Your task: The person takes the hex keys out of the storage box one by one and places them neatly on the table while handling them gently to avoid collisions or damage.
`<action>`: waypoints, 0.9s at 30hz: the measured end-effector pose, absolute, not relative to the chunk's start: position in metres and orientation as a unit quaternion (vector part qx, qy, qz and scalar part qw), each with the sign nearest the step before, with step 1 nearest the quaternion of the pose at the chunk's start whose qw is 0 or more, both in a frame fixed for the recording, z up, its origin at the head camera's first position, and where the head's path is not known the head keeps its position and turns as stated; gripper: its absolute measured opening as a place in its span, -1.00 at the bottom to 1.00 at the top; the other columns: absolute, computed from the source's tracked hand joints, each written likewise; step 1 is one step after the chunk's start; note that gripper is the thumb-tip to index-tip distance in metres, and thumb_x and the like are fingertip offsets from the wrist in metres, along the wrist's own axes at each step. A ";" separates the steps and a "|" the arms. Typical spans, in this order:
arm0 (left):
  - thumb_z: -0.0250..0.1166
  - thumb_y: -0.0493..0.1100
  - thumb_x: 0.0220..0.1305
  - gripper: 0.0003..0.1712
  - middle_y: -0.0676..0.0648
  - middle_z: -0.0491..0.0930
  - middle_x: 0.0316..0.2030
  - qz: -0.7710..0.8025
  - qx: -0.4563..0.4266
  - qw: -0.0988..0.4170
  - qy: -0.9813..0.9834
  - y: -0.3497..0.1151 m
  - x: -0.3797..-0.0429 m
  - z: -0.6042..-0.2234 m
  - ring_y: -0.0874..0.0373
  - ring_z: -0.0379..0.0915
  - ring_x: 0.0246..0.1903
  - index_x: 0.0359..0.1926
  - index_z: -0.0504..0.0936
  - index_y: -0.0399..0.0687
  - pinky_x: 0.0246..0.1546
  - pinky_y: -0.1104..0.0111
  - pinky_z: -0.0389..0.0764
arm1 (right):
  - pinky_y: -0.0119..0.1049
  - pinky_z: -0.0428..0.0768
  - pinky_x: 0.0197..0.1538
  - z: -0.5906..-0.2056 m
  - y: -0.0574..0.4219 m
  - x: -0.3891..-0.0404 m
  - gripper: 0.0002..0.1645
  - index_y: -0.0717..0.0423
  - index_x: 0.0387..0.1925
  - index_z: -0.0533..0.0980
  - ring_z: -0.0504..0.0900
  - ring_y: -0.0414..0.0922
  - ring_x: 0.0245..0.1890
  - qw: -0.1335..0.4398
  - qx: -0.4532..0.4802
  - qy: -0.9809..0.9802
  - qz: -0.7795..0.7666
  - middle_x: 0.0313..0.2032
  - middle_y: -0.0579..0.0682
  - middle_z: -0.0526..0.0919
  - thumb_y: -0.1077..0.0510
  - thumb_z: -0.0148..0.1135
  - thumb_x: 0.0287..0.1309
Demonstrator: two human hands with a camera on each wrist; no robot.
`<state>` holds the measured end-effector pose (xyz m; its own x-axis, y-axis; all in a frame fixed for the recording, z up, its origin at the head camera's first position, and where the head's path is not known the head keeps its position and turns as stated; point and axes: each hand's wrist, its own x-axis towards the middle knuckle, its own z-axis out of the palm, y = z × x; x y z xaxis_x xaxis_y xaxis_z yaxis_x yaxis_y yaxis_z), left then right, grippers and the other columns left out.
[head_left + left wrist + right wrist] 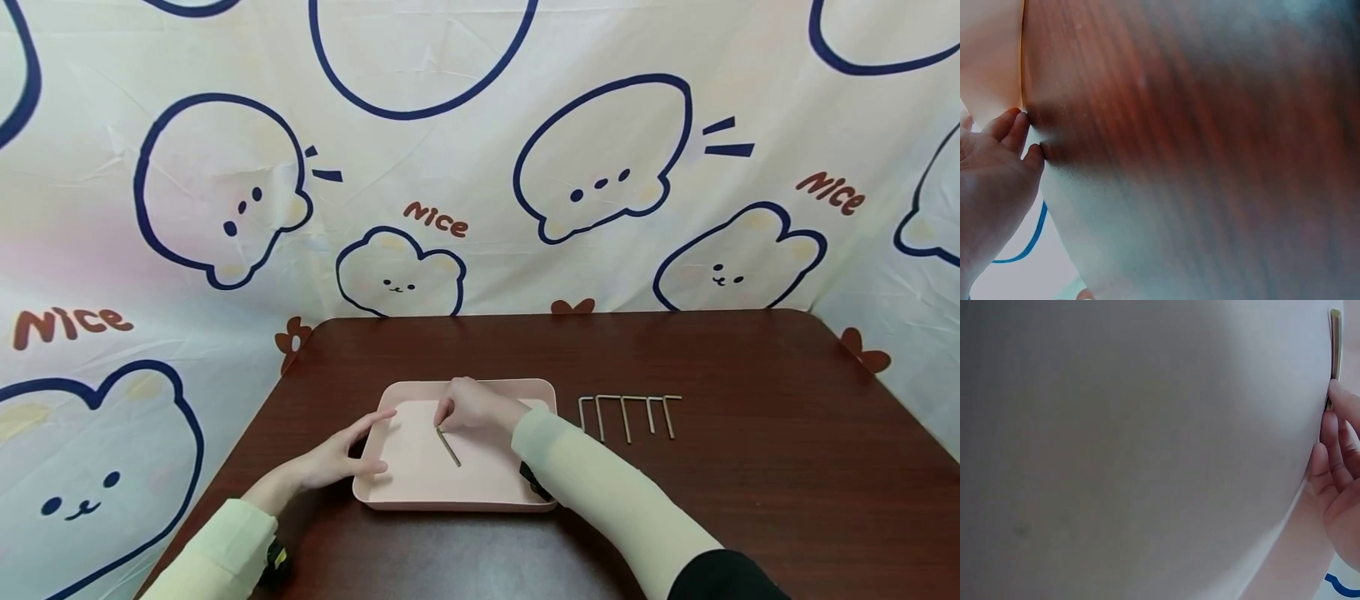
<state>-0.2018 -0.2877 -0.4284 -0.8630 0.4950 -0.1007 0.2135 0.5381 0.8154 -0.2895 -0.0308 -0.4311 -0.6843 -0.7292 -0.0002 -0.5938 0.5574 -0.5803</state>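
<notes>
A pale pink tray (pixel 480 506) sits on the dark wooden table. At its left rim, my left hand (pixel 330 458) holds the edge, with thumb and forefinger reaching over onto the tray. My right hand (pixel 476 406) is above the middle of the tray and pinches one end of a brass-coloured L-shaped hex key (pixel 450 448). The key's long arm slants toward the tray's front. In the right wrist view, fingertips (pixel 1341 397) press on the slim hex key (pixel 1335 344). The left wrist view shows fingers (pixel 1015 128) against the tray's edge.
Right of the tray, several similar L-shaped keys (pixel 626 417) lie in a row on the table (pixel 787 467), partly behind the right forearm. A cloth (pixel 480 167) printed with cartoon bears hangs behind the table and at its sides.
</notes>
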 end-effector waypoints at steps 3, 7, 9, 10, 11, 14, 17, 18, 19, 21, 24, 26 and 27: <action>0.41 -0.14 0.18 -0.09 -0.32 0.11 0.39 0.435 0.207 0.163 0.861 -0.288 -0.202 -0.429 -0.28 -0.03 0.36 0.46 0.14 -0.09 0.24 -0.22 -0.02 | -0.51 0.43 -0.24 -0.433 -0.031 -0.290 -0.90 0.06 -0.47 0.75 0.45 -0.36 -0.42 0.113 -0.383 0.876 -0.272 -0.52 -0.22 0.67 0.31 0.42 0.04; 0.41 -0.14 0.18 -0.09 -0.32 0.11 0.40 0.437 0.206 0.163 0.860 -0.288 -0.202 -0.429 -0.28 -0.04 0.37 0.46 0.14 -0.09 0.24 -0.22 -0.03 | -0.50 0.40 -0.19 -0.430 -0.031 -0.288 -0.90 0.02 -0.50 0.74 0.42 -0.35 -0.40 0.106 -0.386 0.880 -0.255 -0.54 -0.28 0.62 0.26 0.44 0.06; 0.41 -0.14 0.18 -0.09 -0.32 0.11 0.40 0.438 0.205 0.163 0.860 -0.289 -0.202 -0.429 -0.28 -0.05 0.37 0.46 0.14 -0.08 0.24 -0.22 -0.03 | -0.49 0.38 -0.16 -0.429 -0.031 -0.287 -0.91 0.00 -0.50 0.74 0.41 -0.34 -0.36 0.106 -0.386 0.882 -0.247 -0.53 -0.29 0.60 0.23 0.44 0.07; 0.41 -0.14 0.18 -0.09 -0.32 0.11 0.40 0.438 0.206 0.162 0.860 -0.289 -0.202 -0.429 -0.29 -0.05 0.37 0.46 0.14 -0.08 0.24 -0.22 -0.04 | -0.49 0.38 -0.15 -0.428 -0.031 -0.286 -0.92 0.00 -0.50 0.73 0.40 -0.33 -0.35 0.105 -0.388 0.883 -0.244 -0.52 -0.28 0.59 0.21 0.44 0.07; 0.41 -0.14 0.18 -0.09 -0.32 0.10 0.40 0.438 0.206 0.162 0.860 -0.289 -0.202 -0.428 -0.29 -0.06 0.37 0.46 0.14 -0.09 0.24 -0.22 -0.04 | -0.48 0.38 -0.14 -0.428 -0.031 -0.286 -0.92 -0.01 -0.50 0.73 0.40 -0.32 -0.33 0.106 -0.388 0.883 -0.241 -0.51 -0.28 0.58 0.20 0.44 0.08; 0.41 -0.14 0.18 -0.09 -0.32 0.10 0.40 0.437 0.205 0.163 0.861 -0.289 -0.201 -0.428 -0.29 -0.07 0.37 0.46 0.14 -0.09 0.23 -0.23 -0.04 | -0.48 0.39 -0.15 -0.428 -0.031 -0.286 -0.91 -0.02 -0.49 0.71 0.40 -0.32 -0.33 0.114 -0.389 0.884 -0.232 -0.49 -0.28 0.55 0.18 0.43 0.10; 0.41 -0.14 0.18 -0.09 -0.32 0.10 0.40 0.436 0.202 0.165 0.861 -0.288 -0.201 -0.428 -0.29 -0.06 0.37 0.46 0.13 -0.09 0.23 -0.24 -0.03 | -0.49 0.40 -0.20 -0.428 -0.032 -0.285 -0.89 -0.03 -0.50 0.70 0.40 -0.32 -0.36 0.125 -0.392 0.884 -0.224 -0.49 -0.28 0.53 0.17 0.41 0.13; 0.41 -0.14 0.18 -0.09 -0.32 0.09 0.40 0.436 0.200 0.166 0.861 -0.288 -0.201 -0.428 -0.29 -0.06 0.37 0.46 0.13 -0.08 0.23 -0.25 -0.03 | -0.50 0.40 -0.21 -0.428 -0.032 -0.284 -0.88 -0.03 -0.50 0.69 0.40 -0.33 -0.38 0.129 -0.393 0.883 -0.223 -0.49 -0.29 0.53 0.17 0.40 0.13; 0.41 -0.14 0.18 -0.09 -0.32 0.09 0.40 0.437 0.198 0.168 0.861 -0.288 -0.201 -0.428 -0.29 -0.06 0.37 0.46 0.13 -0.08 0.23 -0.25 -0.03 | -0.51 0.40 -0.22 -0.427 -0.032 -0.284 -0.88 -0.02 -0.50 0.69 0.40 -0.33 -0.39 0.132 -0.396 0.881 -0.224 -0.50 -0.29 0.53 0.18 0.40 0.14; 0.41 -0.14 0.18 -0.08 -0.33 0.08 0.40 0.438 0.195 0.170 0.861 -0.288 -0.201 -0.428 -0.29 -0.06 0.37 0.46 0.13 -0.07 0.23 -0.25 -0.04 | -0.51 0.40 -0.25 -0.427 -0.032 -0.284 -0.87 -0.02 -0.51 0.68 0.40 -0.34 -0.42 0.136 -0.401 0.877 -0.227 -0.51 -0.29 0.53 0.20 0.39 0.14; 0.41 -0.14 0.17 -0.08 -0.32 0.08 0.41 0.439 0.194 0.171 0.860 -0.287 -0.202 -0.428 -0.28 -0.06 0.37 0.47 0.13 -0.07 0.23 -0.26 -0.04 | -0.51 0.41 -0.27 -0.425 -0.030 -0.284 -0.86 0.00 -0.52 0.67 0.40 -0.33 -0.44 0.143 -0.403 0.869 -0.249 -0.53 -0.27 0.55 0.24 0.39 0.13; 0.41 -0.14 0.17 -0.08 -0.32 0.08 0.41 0.439 0.194 0.171 0.860 -0.287 -0.202 -0.428 -0.28 -0.06 0.37 0.47 0.13 -0.07 0.23 -0.25 -0.05 | -0.50 0.42 -0.28 -0.423 -0.029 -0.284 -0.86 0.02 -0.52 0.67 0.40 -0.32 -0.44 0.149 -0.399 0.864 -0.266 -0.54 -0.26 0.56 0.26 0.39 0.12; 0.41 -0.14 0.17 -0.08 -0.32 0.08 0.41 0.440 0.194 0.171 0.860 -0.287 -0.202 -0.428 -0.28 -0.06 0.37 0.46 0.13 -0.07 0.23 -0.25 -0.05 | -0.50 0.42 -0.29 -0.423 -0.029 -0.285 -0.86 0.03 -0.52 0.67 0.40 -0.32 -0.44 0.153 -0.396 0.862 -0.277 -0.54 -0.26 0.57 0.27 0.39 0.11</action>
